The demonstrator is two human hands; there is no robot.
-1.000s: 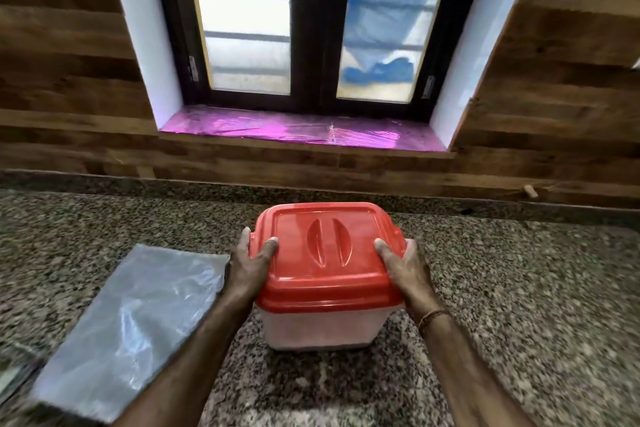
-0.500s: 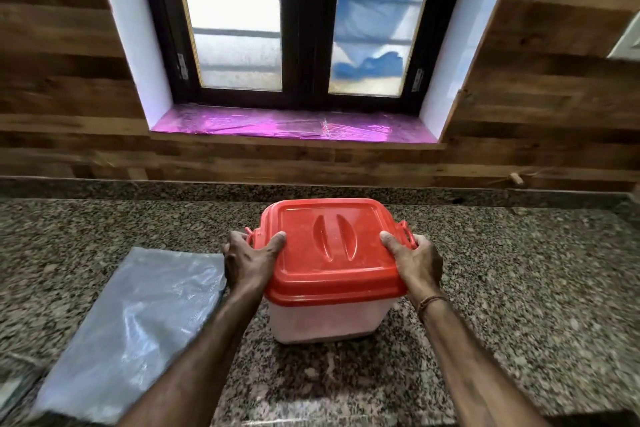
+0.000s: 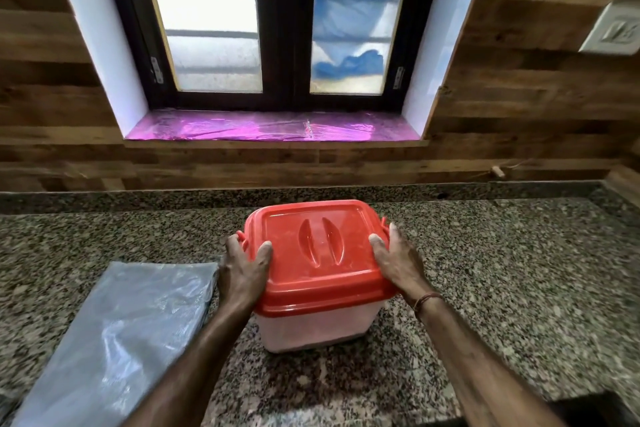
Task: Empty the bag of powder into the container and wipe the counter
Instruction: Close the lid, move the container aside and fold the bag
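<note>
A translucent white container [image 3: 311,329] with a red lid [image 3: 318,253] stands on the speckled granite counter [image 3: 519,288]. My left hand [image 3: 242,270] grips the lid's left edge, thumb on top. My right hand [image 3: 398,263] grips the right edge the same way, beside a red side latch. A flat, empty-looking clear plastic bag [image 3: 117,340] lies on the counter to the left of the container, close to my left forearm.
A wood-panelled wall with a dark-framed window and a pink-lined sill [image 3: 270,130] rises behind the counter. A white switch plate [image 3: 613,31] is on the wall at the upper right. The counter's front edge drops off at the lower right.
The container has slid a little away from me toward the wall, both hands staying on the lid. The view has shifted, bringing the switch plate into sight.
</note>
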